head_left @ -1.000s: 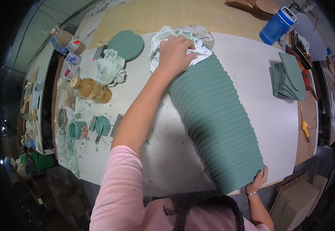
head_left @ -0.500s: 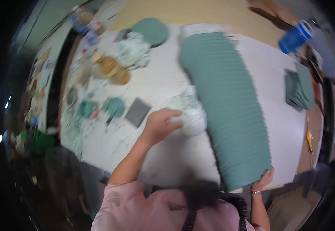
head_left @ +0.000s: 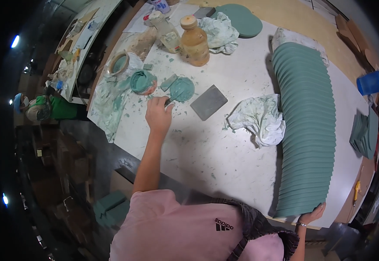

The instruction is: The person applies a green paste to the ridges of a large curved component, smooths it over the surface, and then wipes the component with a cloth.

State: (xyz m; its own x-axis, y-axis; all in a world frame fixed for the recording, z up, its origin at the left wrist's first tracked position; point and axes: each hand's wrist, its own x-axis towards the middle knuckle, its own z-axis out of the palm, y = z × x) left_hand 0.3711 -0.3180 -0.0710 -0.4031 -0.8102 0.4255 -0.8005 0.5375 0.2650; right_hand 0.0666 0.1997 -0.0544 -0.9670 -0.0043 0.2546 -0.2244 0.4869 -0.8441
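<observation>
A long, curved green ridged piece (head_left: 307, 130) stands on the right half of the white table, its far end beside a pale stained block. My right hand (head_left: 313, 215) holds its near right corner; some fingers are hidden. On the left, my left hand (head_left: 158, 114) has its fingers closed on the dark handle of a small spatula (head_left: 170, 100). The spatula's other end lies in green paste on a round palette (head_left: 183, 88). A bowl of green paste (head_left: 142, 81) sits just beyond that hand. A grey rectangular pad (head_left: 209, 102) and a crumpled white cloth (head_left: 259, 119) lie between my hands.
At the back stand an amber bottle (head_left: 195, 43), a clear bottle (head_left: 165, 32), another cloth (head_left: 220, 32) and green discs (head_left: 239, 19). A blue jug (head_left: 372, 82), stacked green pieces (head_left: 363, 132) and a yellow cutter (head_left: 356, 192) are at right. A person in green (head_left: 54, 106) is far left.
My left hand has left the white cloth and moved left to the spatula, closing on it. My right hand stays at the ridged piece's near corner. The view has shifted.
</observation>
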